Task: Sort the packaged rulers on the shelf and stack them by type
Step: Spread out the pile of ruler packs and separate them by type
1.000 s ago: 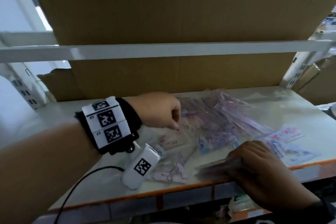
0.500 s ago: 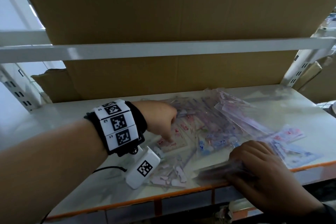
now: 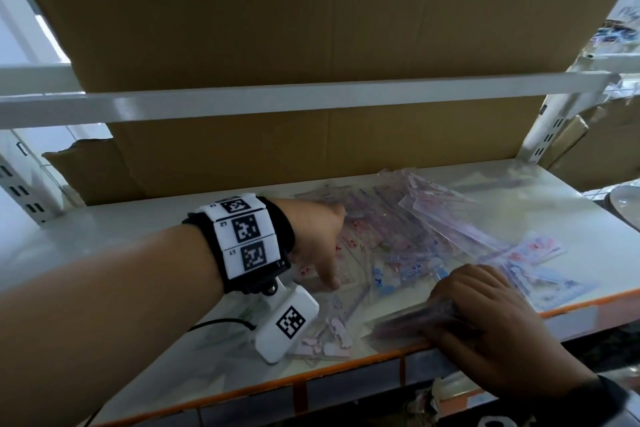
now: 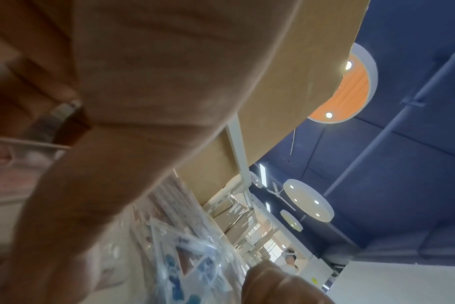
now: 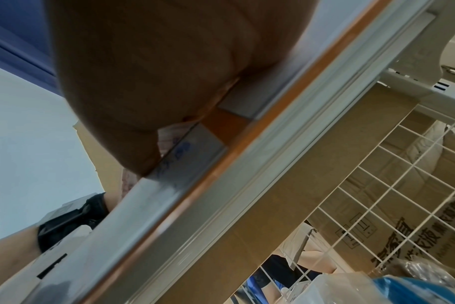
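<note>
A loose pile of clear ruler packets (image 3: 415,229) with pink and blue print lies across the white shelf (image 3: 138,253). My left hand (image 3: 318,243) reaches down into the pile's left side. Its thumb (image 3: 332,282) is on a pink-print packet (image 4: 11,158), which sits between thumb and curled fingers in the left wrist view. Blue-print packets (image 4: 185,267) lie just beyond. My right hand (image 3: 485,315) grips a gathered stack of packets (image 3: 405,322) at the shelf's front edge. A sliver of that stack (image 5: 169,133) shows under the palm.
A large cardboard box (image 3: 277,149) closes off the back of the shelf. The upper shelf beam (image 3: 311,97) runs overhead. Further packets (image 3: 540,274) lie at the right near the orange front lip (image 3: 346,367). More pink packets (image 3: 329,340) sit near the front.
My left hand has reached forward and down from above the pile onto a pink-print packet. The right hand has kept its hold on the stack at the edge.
</note>
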### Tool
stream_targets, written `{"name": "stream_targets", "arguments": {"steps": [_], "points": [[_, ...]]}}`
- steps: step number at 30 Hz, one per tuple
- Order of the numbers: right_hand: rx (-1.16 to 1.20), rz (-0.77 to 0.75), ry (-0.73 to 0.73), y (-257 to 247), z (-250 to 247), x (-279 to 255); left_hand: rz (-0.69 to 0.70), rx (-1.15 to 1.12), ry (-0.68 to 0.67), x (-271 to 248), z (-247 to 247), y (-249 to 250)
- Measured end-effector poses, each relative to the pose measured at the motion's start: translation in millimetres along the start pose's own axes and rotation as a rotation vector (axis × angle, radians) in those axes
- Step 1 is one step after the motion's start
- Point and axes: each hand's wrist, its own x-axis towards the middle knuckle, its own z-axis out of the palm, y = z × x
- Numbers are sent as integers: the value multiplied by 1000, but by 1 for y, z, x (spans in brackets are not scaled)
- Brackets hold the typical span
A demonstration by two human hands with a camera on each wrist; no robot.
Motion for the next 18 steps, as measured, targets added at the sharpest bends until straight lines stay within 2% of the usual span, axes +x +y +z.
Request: {"name": "stream_targets", "arguments": {"steps": [5, 8, 10, 15, 17, 18], "points": [[-1, 8, -7, -1, 0, 1, 59, -314, 112, 1, -16, -19], [4, 9, 2, 1, 0, 0, 51, -604, 157, 1, -26, -32], [4, 8, 1, 1, 1, 0, 39, -711, 199, 0, -29, -41], [25, 8, -2, 2, 1, 1, -15, -800, 292, -5, -28, -60], [26, 10, -16, 2, 1, 1, -64, -721, 323, -10, -24, -66], [23, 14, -26, 2, 1, 1, -90, -596, 345, -14, -23, -71]]}}
